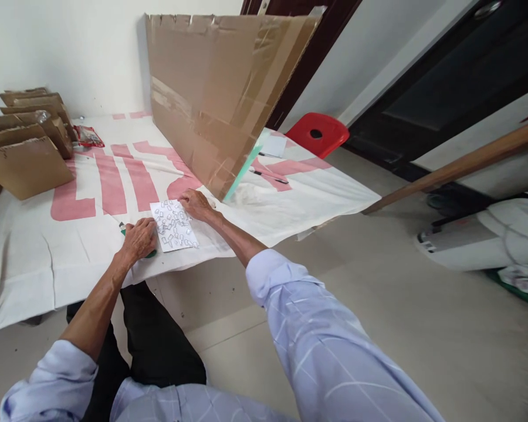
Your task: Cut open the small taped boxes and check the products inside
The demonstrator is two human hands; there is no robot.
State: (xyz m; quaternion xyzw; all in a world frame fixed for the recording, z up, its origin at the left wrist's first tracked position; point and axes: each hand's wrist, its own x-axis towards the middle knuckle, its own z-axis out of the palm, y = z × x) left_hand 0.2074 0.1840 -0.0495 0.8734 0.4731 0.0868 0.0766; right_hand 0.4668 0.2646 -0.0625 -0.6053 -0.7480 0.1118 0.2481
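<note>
A white sheet of paper (pixel 172 227) scattered with small dark outlined shapes lies near the front edge of the cloth-covered table. My left hand (pixel 139 239) rests palm down at the sheet's left edge, its fingertips on or beside the paper. Under that hand a green object (pixel 152 254) shows in part; its kind is hidden. At the sheet's upper right corner is my right hand (pixel 197 205), with fingers curled and drawn together. Anything between those fingertips is too small to make out.
A large cardboard panel (pixel 220 94) stands upright beyond my right hand. Several cardboard pieces (pixel 29 167) stand at the left, near a red packet (pixel 88 136). A pen (pixel 268 176) lies right of the panel on the white cloth (pixel 334 193). Behind is a red stool (pixel 317 133).
</note>
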